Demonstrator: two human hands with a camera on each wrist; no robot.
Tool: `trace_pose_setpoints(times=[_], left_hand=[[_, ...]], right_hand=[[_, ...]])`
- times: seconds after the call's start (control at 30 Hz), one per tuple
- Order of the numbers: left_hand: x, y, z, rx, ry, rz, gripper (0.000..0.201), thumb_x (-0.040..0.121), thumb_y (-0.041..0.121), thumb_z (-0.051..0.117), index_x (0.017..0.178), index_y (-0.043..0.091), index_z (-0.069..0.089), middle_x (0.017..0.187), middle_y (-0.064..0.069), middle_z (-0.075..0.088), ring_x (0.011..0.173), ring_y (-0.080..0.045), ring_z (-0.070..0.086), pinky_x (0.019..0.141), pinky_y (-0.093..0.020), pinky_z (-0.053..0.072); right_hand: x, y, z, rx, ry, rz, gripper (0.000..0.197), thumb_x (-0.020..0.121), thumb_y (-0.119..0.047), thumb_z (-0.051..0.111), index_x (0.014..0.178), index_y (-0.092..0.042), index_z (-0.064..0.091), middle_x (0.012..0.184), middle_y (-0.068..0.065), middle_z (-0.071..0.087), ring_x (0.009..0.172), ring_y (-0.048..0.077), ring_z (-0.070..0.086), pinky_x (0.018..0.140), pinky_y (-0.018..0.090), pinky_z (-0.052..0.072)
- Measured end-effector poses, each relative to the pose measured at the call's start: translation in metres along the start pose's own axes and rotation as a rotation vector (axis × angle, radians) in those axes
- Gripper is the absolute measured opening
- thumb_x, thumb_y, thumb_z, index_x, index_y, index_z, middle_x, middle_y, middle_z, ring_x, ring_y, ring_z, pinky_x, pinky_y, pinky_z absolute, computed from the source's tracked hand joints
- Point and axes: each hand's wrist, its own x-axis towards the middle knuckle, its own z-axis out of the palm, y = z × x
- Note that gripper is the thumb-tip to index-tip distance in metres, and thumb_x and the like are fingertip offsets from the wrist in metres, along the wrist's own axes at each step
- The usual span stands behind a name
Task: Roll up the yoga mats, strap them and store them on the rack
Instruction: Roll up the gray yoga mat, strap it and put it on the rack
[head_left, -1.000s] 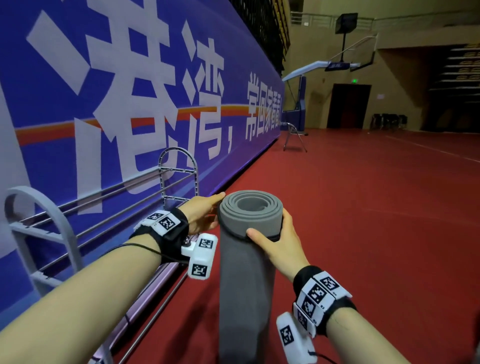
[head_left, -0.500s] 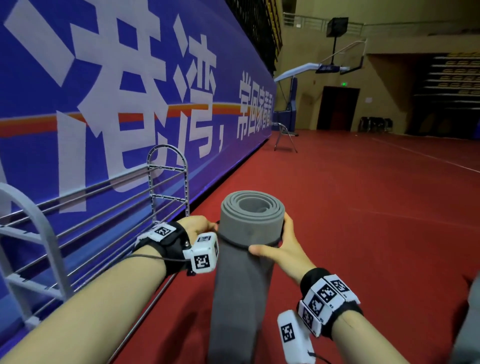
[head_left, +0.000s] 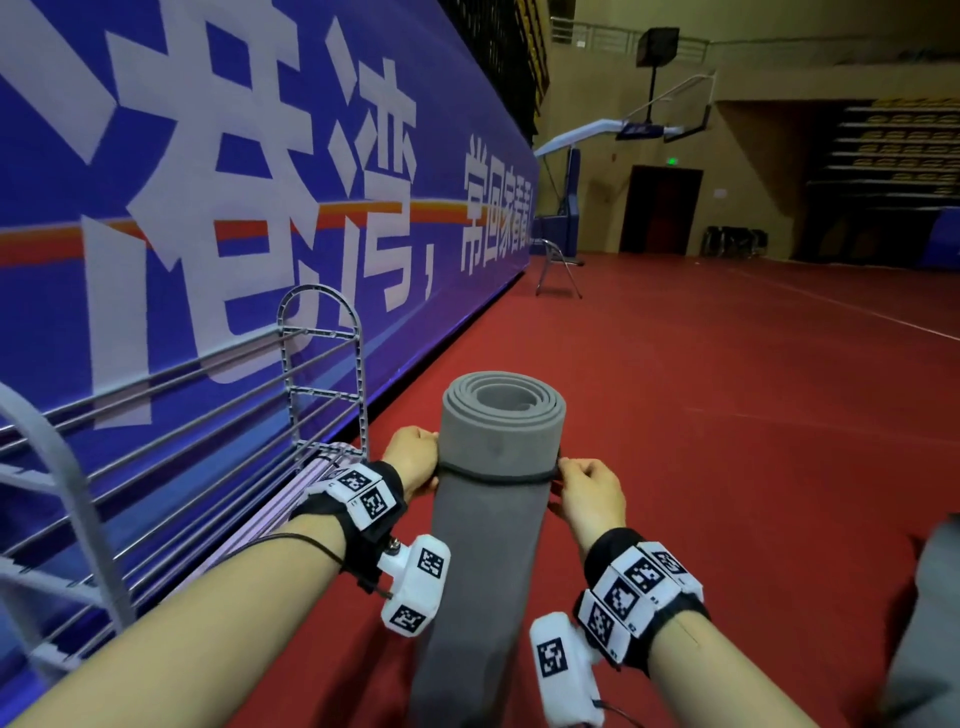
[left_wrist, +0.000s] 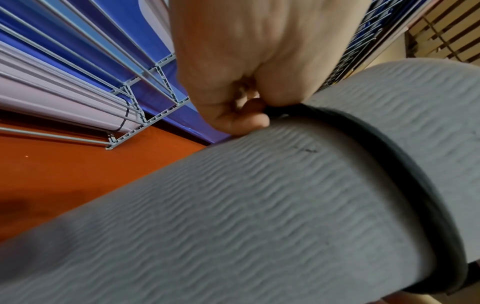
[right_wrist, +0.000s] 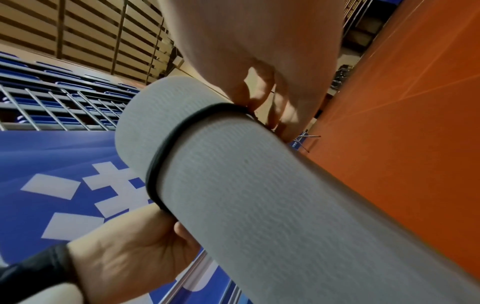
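**A:** What's around you, biggest first?

**B:** The blue banner (head_left: 234, 208) with white characters fills your left side, and the red floor (head_left: 727, 415) runs off to your right. Against the banner stands the rack (head_left: 322, 364), a grey frame with metal rails; a pale purple mat (head_left: 291, 499) lies on a low tier (in the left wrist view a dark band loops its end).

**A:** And the mat you're working on?

**B:** The grey mat (head_left: 493, 493) is rolled and stands upright between your arms, just right of the rack, its spiral end facing up. A thin black strap (head_left: 498, 475) circles it a little below that end.

**A:** What are your hands doing?

**B:** Your left hand (head_left: 413, 457) is curled at the mat's left side, fingertips (left_wrist: 249, 121) pinching the strap where it meets the mat. Your right hand (head_left: 592, 493) is at the right side, fingers (right_wrist: 283, 115) pinching the strap there too (the head view shows thumb and forefinger closed on it). Both touch the mat.

**A:** Does the mat's foot rest on the floor?

**B:** You can't tell; it runs out of view.
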Motion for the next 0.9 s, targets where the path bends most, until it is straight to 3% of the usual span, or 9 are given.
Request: trace_pose_setpoints(times=[0.07,0.17,0.33,0.47,0.57,0.63,0.73,0.83,0.9], left_hand=[[0.003,-0.002,0.000,0.018,0.009,0.040,0.045,0.094,-0.001,0.037,0.053,0.017,0.046,0.048,-0.004,0.039,0.026,-0.010,0.031,0.031,-0.011,0.025],[0.004,-0.004,-0.003,0.055,0.032,0.054,0.028,0.095,0.006,0.044,0.070,0.019,0.044,0.056,-0.003,0.044,0.038,-0.014,0.036,0.032,-0.014,0.029],[0.005,-0.006,-0.004,0.103,-0.003,0.100,0.029,0.098,0.010,0.042,0.070,0.019,0.041,0.056,-0.002,0.041,0.043,-0.013,0.037,0.034,-0.017,0.034],[0.003,-0.002,-0.006,0.089,-0.038,0.082,0.036,0.096,0.004,0.046,0.063,0.018,0.040,0.042,0.001,0.040,0.025,-0.007,0.033,0.030,-0.011,0.029],[0.005,-0.005,-0.009,0.114,-0.033,0.102,0.028,0.098,0.010,0.046,0.071,0.019,0.043,0.054,-0.002,0.045,0.035,-0.011,0.039,0.031,-0.014,0.031],[0.006,-0.009,-0.011,0.140,-0.029,0.144,0.024,0.100,0.011,0.042,0.077,0.019,0.045,0.061,-0.004,0.048,0.043,-0.014,0.040,0.032,-0.016,0.032],[0.006,-0.014,-0.018,0.228,-0.010,0.259,0.026,0.100,0.010,0.037,0.078,0.021,0.047,0.064,-0.005,0.052,0.044,-0.016,0.043,0.036,-0.021,0.035],[0.006,-0.018,-0.021,0.359,0.019,0.355,0.022,0.100,0.012,0.038,0.086,0.020,0.052,0.075,-0.004,0.059,0.051,-0.015,0.050,0.043,-0.022,0.040],[0.008,-0.020,-0.021,0.371,0.056,0.367,0.017,0.101,0.013,0.039,0.093,0.018,0.053,0.076,-0.001,0.058,0.054,-0.014,0.050,0.042,-0.017,0.039]], right_hand=[[-0.004,-0.002,0.000,-0.090,-0.028,0.028,0.026,0.075,-0.036,0.050,0.062,-0.014,0.052,0.068,0.005,0.063,0.075,0.030,0.059,0.082,0.050,0.053],[-0.007,0.000,0.000,-0.114,-0.052,0.056,0.028,0.075,-0.035,0.048,0.055,-0.016,0.049,0.058,0.007,0.051,0.068,0.030,0.050,0.080,0.051,0.051],[0.001,-0.005,0.001,0.016,-0.032,0.038,0.045,0.078,-0.058,0.051,0.082,-0.013,0.059,0.082,0.007,0.069,0.078,0.028,0.066,0.077,0.045,0.052],[-0.007,-0.011,0.001,0.063,-0.114,0.093,0.019,0.092,-0.017,0.052,0.073,-0.015,0.053,0.067,0.004,0.054,0.059,0.019,0.048,0.060,0.031,0.040],[-0.006,-0.013,0.000,0.079,-0.144,0.056,0.020,0.095,-0.011,0.052,0.077,-0.019,0.050,0.066,0.001,0.052,0.053,0.012,0.048,0.055,0.024,0.040],[-0.004,-0.015,-0.002,0.086,-0.117,0.005,0.012,0.095,-0.004,0.052,0.095,-0.016,0.049,0.069,0.003,0.051,0.056,0.013,0.050,0.055,0.027,0.044],[0.000,-0.011,-0.003,0.005,-0.114,-0.011,0.023,0.094,0.001,0.051,0.112,-0.011,0.043,0.074,0.006,0.053,0.061,0.015,0.050,0.058,0.029,0.046],[0.001,-0.003,-0.002,-0.133,-0.080,-0.042,0.019,0.093,-0.004,0.056,0.110,-0.010,0.049,0.077,0.005,0.058,0.062,0.017,0.054,0.069,0.039,0.051],[0.001,0.001,-0.001,-0.165,-0.089,-0.073,0.010,0.092,-0.007,0.057,0.095,-0.016,0.054,0.079,0.006,0.062,0.062,0.017,0.056,0.071,0.041,0.051]])
